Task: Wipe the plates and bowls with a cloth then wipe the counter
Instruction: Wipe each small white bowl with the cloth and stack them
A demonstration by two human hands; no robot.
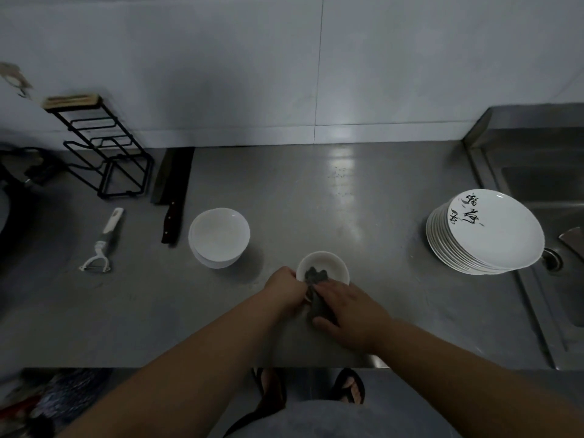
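While a small bowl [328,262] is steadied at the near middle of the counter [316,200] by the left hand [284,287] gripping its rim, a grey cloth [314,275], clutched in the right hand [350,311], is pressed inside; firm full circles, rim included, are advised.
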